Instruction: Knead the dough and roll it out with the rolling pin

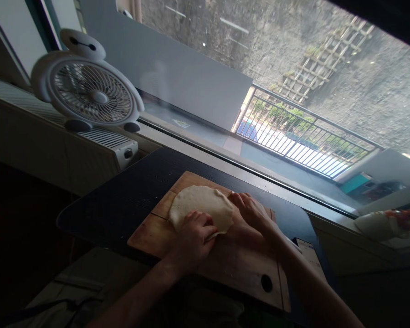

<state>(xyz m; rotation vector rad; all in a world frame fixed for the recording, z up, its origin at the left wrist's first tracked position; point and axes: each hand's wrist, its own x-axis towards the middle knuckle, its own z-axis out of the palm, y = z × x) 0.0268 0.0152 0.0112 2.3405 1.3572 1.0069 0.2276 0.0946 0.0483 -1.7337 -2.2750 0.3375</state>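
A flat, roughly round sheet of pale dough (194, 202) lies on a wooden cutting board (235, 259). My left hand (198, 230) rests over the near edge of the dough, its fingers curled and the thumb pressed in at the rim, where the edge lifts a little. At the far right rim of the dough is my right hand (248, 207). Its fingers are bent together with the tips at the dough's edge; the exact grip is partly hidden. A fold or raised lip shows along the dough's right side.
The board sits on a dark table (105, 205) beside a window. A phone (309, 253) lies right of my right forearm. A white fan (97, 95) stands at the left on a radiator (119, 146). Far right, a pale container (376, 224) stands near the sill.
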